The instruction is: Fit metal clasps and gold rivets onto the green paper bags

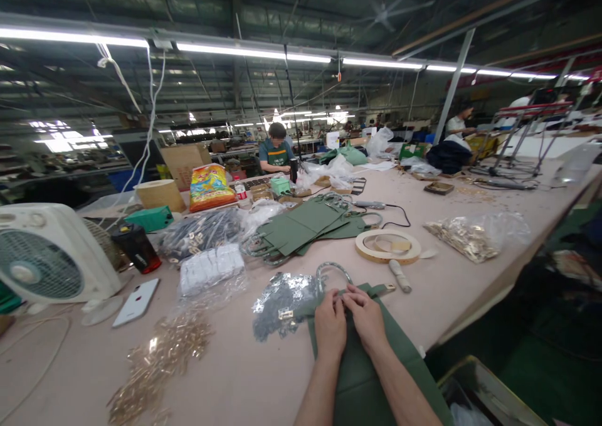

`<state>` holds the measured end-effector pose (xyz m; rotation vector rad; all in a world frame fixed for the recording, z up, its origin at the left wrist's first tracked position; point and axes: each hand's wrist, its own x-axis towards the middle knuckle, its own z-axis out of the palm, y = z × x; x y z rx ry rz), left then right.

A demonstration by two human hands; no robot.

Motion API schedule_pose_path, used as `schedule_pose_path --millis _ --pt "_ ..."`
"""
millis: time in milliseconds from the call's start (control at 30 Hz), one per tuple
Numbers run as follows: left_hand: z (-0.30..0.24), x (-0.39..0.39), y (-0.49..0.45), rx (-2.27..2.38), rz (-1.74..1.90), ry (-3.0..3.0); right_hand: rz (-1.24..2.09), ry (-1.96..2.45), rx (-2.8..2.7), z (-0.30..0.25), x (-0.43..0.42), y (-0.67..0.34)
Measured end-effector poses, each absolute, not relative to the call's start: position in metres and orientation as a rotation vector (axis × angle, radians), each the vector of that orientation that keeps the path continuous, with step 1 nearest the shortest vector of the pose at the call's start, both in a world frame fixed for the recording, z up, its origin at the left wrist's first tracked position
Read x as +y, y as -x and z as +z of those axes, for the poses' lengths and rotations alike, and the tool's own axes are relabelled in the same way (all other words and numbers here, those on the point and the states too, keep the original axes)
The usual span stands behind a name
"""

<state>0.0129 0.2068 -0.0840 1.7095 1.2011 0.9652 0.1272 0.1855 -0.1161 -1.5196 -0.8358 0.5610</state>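
Head view: the left hand (pixel 330 325) and right hand (pixel 367 318) lie side by side, fingers curled down and pinching the top edge of a green panel (pixel 360 376), which lies flat at the near edge of the tabletop (pixel 244 376) and hangs off it towards the person. Just beyond the fingertips a clear loop (pixel 332 263) arches up, and a bag of silver fittings (pixel 277 297) touches the panel's left corner. The pinch looks shallow, so the edge could slip free, and a sideways tug might drag the bag and spill fittings.
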Motion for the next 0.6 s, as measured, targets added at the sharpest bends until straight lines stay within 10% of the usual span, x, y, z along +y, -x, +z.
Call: schedule_pose_path --millis 600 --pt "-0.093 0.222 -0.024 1.124 1.047 -1.325 0.517 1.581 -0.863 -0.105 0.181 -0.126"
